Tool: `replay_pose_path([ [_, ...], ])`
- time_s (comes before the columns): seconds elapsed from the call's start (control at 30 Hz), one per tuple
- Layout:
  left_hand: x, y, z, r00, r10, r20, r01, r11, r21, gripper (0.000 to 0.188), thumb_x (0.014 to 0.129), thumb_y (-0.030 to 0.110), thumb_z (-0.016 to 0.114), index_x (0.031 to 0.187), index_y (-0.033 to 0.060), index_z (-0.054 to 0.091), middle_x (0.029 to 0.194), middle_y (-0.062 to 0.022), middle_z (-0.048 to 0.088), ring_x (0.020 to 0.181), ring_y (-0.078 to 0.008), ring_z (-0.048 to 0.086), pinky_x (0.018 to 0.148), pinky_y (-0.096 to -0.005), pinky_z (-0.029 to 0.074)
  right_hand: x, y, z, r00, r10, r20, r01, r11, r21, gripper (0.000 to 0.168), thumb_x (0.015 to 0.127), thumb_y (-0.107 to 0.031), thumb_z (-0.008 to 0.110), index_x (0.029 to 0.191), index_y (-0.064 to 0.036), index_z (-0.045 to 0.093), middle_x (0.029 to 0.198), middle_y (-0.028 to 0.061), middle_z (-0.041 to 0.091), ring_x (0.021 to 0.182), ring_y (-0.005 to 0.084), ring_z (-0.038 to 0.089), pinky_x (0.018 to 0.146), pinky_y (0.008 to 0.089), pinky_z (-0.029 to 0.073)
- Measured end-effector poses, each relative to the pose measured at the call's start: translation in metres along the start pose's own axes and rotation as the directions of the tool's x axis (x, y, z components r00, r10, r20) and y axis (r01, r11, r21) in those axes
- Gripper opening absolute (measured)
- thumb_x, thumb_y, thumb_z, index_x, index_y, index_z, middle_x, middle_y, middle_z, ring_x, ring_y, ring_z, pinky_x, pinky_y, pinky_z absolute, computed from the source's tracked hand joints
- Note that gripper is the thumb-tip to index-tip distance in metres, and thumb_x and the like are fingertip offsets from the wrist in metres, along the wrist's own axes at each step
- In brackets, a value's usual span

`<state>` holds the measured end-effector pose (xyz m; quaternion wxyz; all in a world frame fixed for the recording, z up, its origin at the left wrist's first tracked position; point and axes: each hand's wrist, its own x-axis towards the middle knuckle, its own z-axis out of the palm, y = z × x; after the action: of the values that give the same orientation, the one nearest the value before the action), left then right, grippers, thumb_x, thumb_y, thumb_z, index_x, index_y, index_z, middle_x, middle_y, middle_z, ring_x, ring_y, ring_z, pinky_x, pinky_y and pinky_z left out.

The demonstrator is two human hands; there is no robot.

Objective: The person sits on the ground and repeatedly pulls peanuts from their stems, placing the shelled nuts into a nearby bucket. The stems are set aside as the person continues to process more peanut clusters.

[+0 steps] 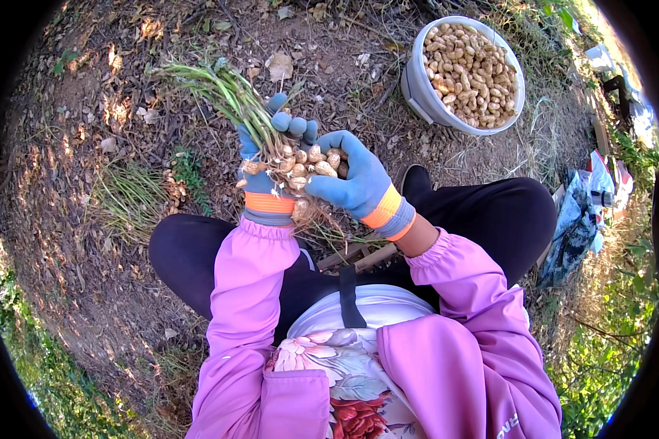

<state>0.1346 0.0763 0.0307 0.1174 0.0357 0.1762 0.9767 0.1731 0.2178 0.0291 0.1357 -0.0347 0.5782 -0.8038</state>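
Note:
My left hand (269, 175), in a blue-grey work glove with an orange cuff, holds a bunch of peanut plants (236, 96) by the base of the stems. Their green stems point to the upper left, and pods and thin roots hang over the palm. In a matching glove, my right hand (357, 178) curls around several peanut pods (327, 164) beside the root end, thumb below and fingers above. Some of these pods lie between the two hands; whether they are still attached cannot be told. At the upper right stands a white plastic bucket (417, 82) filled nearly to the rim with unshelled peanuts (472, 77).
Peanut plants (129, 200) with pods lie on the leaf-strewn ground at the left. Crossed legs in dark trousers lie below the hands, with a wooden piece (379, 257) between them. A camouflage-patterned cloth (568, 230) and plastic bags (601, 175) are at the right.

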Motion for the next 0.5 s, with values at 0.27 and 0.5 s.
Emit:
replay_pose_path([
  [0.27, 0.000, 0.000, -0.003, 0.999, -0.025, 0.028, 0.026, 0.999, -0.036, 0.058, 0.089, 0.046, 0.048, 0.123, -0.0006, 0.043, 0.090, -0.0045, 0.060, 0.087, -0.0217, 0.059, 0.081, -0.0379, 0.050, 0.002, -0.011, -0.003, 0.987, 0.011, 0.162, -0.046, 0.976, 0.213, 0.050, 0.069, -0.006, 0.071, 0.114, -0.002, 0.048, 0.110, 0.0053, 0.052, 0.102, 0.0113, 0.051, 0.089, 0.0263, 0.042],
  [0.5, -0.001, 0.000, -0.007, 0.998, -0.048, -0.026, 0.047, 0.998, -0.048, 0.056, 0.088, 0.042, 0.052, 0.123, -0.0010, 0.042, 0.090, -0.0066, 0.061, 0.084, -0.0213, 0.060, 0.076, -0.0354, 0.052, 0.003, -0.008, -0.003, 0.972, -0.059, 0.226, -0.001, 0.966, 0.258, 0.047, 0.070, -0.003, 0.071, 0.112, -0.003, 0.051, 0.124, 0.0061, 0.047, 0.116, 0.0148, 0.042, 0.101, 0.0304, 0.032],
])
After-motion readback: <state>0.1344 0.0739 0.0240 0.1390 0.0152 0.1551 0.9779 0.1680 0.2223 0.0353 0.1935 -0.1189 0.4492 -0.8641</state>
